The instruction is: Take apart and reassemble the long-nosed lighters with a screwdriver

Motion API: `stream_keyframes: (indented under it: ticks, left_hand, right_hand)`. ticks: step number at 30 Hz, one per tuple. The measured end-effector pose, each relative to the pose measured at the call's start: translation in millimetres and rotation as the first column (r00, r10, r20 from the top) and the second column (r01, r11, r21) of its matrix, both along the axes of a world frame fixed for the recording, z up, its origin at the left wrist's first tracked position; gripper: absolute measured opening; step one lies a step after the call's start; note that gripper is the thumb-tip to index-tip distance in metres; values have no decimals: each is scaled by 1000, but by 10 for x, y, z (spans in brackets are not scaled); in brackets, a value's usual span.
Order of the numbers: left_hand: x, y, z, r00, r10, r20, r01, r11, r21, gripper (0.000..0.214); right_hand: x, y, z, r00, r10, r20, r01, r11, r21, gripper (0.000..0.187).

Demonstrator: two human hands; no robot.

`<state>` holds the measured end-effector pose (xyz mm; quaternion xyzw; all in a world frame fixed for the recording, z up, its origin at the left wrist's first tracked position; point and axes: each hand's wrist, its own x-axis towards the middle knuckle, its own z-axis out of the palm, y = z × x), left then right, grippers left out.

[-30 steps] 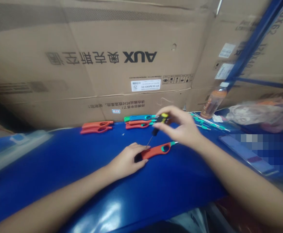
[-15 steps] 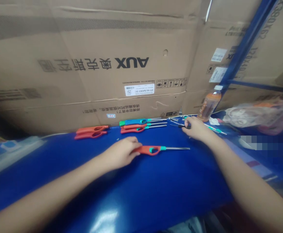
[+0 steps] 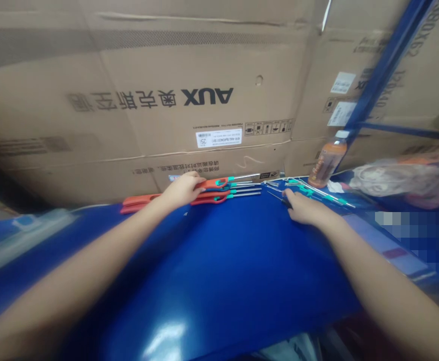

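Note:
My left hand (image 3: 184,189) is closed around the handle of an orange long-nosed lighter (image 3: 214,183), its metal tube pointing right. It is at the back of the blue table, over a row of finished-looking lighters (image 3: 208,199), orange and blue, whose tubes also point right. To their left lie orange lighter handles (image 3: 141,201) with no tubes showing, partly behind my left forearm. My right hand (image 3: 304,206) grips a thin screwdriver (image 3: 286,202) by its dark handle; the slim shaft points left. Behind that hand lie several metal lighter tubes (image 3: 319,192) with green parts.
A tall cardboard box (image 3: 147,55) stands along the table's back edge. An orange drink bottle (image 3: 326,159) is at the back right, beside a plastic bag (image 3: 381,175). Clear plastic (image 3: 31,235) lies at the left. A blue metal post (image 3: 383,70) rises at the right.
My left hand has carried the orange lighter from the middle of the table back to the row. My right hand has shifted slightly right and nearer, still holding the screwdriver.

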<state>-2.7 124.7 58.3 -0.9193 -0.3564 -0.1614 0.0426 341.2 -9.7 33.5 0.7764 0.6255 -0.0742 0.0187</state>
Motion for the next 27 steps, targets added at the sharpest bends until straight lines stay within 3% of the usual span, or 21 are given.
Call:
stream_keyframes:
  ticks: [11, 19, 22, 27]
  left_hand:
    - [-22, 267, -64, 999, -32, -3, 32, 999, 3, 28]
    - [5, 218, -104, 1000, 28, 13, -29, 998, 60, 32]
    - [55, 142, -103, 997, 67, 33, -70, 992, 100, 33]
    - [55, -108, -18, 988, 136, 69, -146, 976, 160, 34]
  right_hand:
    - [-64, 22, -65, 997, -4, 74, 3, 1000, 9, 65]
    - [-180, 46, -191, 988, 58, 143, -84, 980, 180, 67]
    - [-260, 52, -237, 970, 175, 169, -217, 938, 270, 70]
    - [-355, 50, -307, 883, 418, 216, -469, 812, 346, 60]
